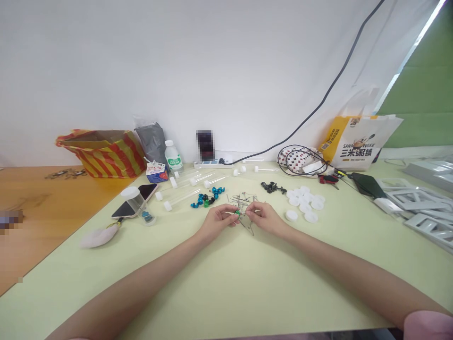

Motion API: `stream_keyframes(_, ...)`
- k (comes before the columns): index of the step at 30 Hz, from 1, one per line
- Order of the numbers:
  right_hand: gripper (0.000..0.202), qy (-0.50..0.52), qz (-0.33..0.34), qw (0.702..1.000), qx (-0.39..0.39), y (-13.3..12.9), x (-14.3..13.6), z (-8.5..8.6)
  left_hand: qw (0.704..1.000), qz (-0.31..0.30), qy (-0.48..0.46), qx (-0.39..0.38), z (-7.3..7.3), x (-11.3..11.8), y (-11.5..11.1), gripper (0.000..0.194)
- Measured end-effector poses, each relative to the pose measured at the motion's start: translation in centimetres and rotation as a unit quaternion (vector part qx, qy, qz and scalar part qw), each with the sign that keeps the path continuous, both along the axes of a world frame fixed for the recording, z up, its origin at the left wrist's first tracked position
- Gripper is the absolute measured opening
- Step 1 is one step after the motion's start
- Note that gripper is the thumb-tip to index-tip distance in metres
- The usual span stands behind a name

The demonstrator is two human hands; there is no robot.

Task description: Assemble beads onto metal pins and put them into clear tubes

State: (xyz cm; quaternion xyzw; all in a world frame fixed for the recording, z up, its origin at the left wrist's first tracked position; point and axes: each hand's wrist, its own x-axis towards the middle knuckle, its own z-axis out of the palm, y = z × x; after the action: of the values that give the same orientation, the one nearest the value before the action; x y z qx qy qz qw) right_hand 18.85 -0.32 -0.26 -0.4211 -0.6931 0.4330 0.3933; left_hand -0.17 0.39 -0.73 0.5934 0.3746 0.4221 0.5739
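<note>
My left hand [218,221] is closed in a pinch on a small shiny green part [237,214]. Close beside it, my right hand [264,217] pinches a thin metal wire piece [242,214] whose end meets the green part; whether the two are joined I cannot tell. Under and behind the fingertips lies a loose pile of thin metal wire pieces [242,199]. Small blue parts [218,191], with a few black and green ones among them, lie left of the pile. Small black parts [272,187] are grouped to its right.
White round caps [305,200] cluster right of my hands. A clear jar [136,203] with blue parts stands left, by a phone [127,208]. Clear tubes [184,198] with white caps lie behind. Bags, a bottle [173,157] and a power strip [212,164] line the wall; grey frames [421,198] lie far right.
</note>
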Motion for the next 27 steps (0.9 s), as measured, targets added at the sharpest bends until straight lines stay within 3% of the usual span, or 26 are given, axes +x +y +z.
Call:
stream_keyframes(7, 0.014, -0.041, -0.024, 0.995, 0.085, -0.35, -0.08, -0.14, 1.0, -0.006, 0.007, -0.004, 0.1, -0.02, -0.08, 0.034)
stream_keyframes(14, 0.004, -0.129, -0.064, 0.963, 0.228, -0.29, -0.17, -0.53, 1.0, -0.009, 0.001, -0.001, -0.03, -0.05, 0.05, 0.034)
stream_keyframes(27, 0.016, -0.241, -0.051, 0.918, 0.311, -0.01, 0.15, -0.96, 1.0, -0.013, 0.01, -0.006, 0.06, -0.02, -0.02, 0.033)
